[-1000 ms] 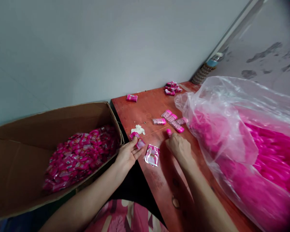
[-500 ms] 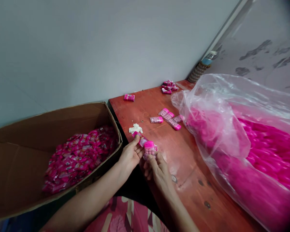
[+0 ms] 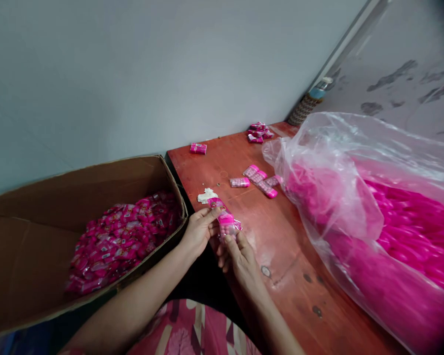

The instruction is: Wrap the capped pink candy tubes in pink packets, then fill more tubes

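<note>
The right hand (image 3: 243,257) is pinching the case (image 3: 228,229), and the left hand (image 3: 201,230) is pinching the wrapper (image 3: 219,209). By the table's (image 3: 296,236) edge, the case, apart a second ago, is now meeting the wrapper, so filling seems to be starting.

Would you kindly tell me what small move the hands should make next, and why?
Probably ease the pink-capped container into the pink wrapper: the right hand holds it at the wrapper's near end, while the left hand holds the wrapper.
</note>
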Tool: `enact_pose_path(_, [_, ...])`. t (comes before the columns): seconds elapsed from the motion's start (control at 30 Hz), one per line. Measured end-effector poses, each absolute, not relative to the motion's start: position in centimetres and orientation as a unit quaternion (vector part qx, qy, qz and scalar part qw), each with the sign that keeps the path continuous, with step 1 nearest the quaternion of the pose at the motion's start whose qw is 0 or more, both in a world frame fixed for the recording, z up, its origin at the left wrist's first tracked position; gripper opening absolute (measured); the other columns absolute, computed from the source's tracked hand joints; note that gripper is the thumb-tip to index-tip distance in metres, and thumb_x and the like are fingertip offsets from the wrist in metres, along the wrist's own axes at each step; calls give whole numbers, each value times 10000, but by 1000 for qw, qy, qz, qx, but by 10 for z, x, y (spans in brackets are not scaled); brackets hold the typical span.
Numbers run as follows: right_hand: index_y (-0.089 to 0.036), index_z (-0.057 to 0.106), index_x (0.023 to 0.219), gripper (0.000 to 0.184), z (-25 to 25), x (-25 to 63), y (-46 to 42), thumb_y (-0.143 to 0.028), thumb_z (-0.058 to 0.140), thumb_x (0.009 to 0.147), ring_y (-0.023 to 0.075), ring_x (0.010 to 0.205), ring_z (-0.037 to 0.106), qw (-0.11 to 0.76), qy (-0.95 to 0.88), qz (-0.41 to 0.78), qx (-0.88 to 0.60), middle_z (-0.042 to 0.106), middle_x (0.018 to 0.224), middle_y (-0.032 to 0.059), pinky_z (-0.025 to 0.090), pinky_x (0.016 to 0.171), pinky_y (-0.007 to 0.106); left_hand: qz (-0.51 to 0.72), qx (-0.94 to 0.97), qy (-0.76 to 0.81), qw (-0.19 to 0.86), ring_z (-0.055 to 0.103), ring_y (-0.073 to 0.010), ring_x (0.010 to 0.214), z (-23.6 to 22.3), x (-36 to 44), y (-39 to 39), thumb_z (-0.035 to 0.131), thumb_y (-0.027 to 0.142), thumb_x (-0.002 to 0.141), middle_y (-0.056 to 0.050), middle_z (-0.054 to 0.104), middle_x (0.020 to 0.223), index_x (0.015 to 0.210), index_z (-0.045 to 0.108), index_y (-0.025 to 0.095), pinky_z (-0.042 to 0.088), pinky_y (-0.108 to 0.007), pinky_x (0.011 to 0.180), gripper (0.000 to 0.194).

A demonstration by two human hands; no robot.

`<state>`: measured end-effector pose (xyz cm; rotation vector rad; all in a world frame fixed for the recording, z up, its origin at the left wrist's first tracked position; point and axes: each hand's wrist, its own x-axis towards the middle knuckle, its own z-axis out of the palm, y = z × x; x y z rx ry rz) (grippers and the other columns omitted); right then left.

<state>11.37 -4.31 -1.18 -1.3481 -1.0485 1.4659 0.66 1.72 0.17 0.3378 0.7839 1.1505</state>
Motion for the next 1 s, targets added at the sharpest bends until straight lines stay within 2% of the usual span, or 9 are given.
enact_pose_path(0.13, [-210, 416, 865, 236, -10, 113, -43, -445, 421, 857, 75, 392, 515, 436, -426, 587, -532, 565, 623, -40, 362, 322, 148, 503, 217, 360, 755, 576, -101, 528, 5, 5, 18, 726, 266, 634, -39, 643, 658, 772, 630, 97, 478, -219, 547, 238])
enact_pose_path(0.3, [-202, 424, 857, 250, -11, 115, -42, -451, 443, 845, 80, 382, 507, 442, -432, 568, -544, 556, 587, -40, 359, 314, 150, 451, 207, 374, 783, 573, -106, 526, 5, 6, 19, 752, 267, 595, -54, 634, 621, 702, 629, 76, 471, -221, 551, 252])
enact_pose_path(0.5, [-204, 420, 851, 256, -11, 118, -41, -459, 444, 844, 79, 362, 497, 457, -369, 656, -475, 560, 594, -38, 348, 308, 157, 429, 250, 363, 789, 560, -113, 484, 5, 6, 21, 739, 318, 601, -60, 616, 559, 610, 621, 73, 457, -233, 527, 273])
enact_pose_path(0.7, [-215, 479, 824, 249, -6, 120, -39, -461, 508, 804, 81, 351, 461, 449, -429, 569, -539, 509, 500, -59, 336, 320, 168, 442, 283, 396, 754, 565, -114, 502, 10, 5, 23, 751, 299, 576, -52, 618, 544, 548, 623, 81, 459, -245, 570, 255])
enact_pose_path(0.9, [-205, 428, 833, 281, -5, 119, -36, -486, 439, 832, 71, 312, 422, 446, -371, 684, -443, 481, 505, -67, 285, 287, 162, 421, 298, 377, 769, 560, -121, 483, 13, 3, 22, 737, 299, 594, -57, 623, 539, 591, 653, 71, 467, -260, 559, 243])
enact_pose_path(1.0, [-208, 449, 800, 260, -2, 119, -36, -466, 478, 819, 76, 325, 420, 451, -422, 597, -511, 472, 472, -71, 299, 306, 170, 424, 301, 390, 760, 590, -135, 542, 12, 3, 22, 740, 277, 592, -74, 644, 585, 614, 661, 68, 481, -264, 609, 225])
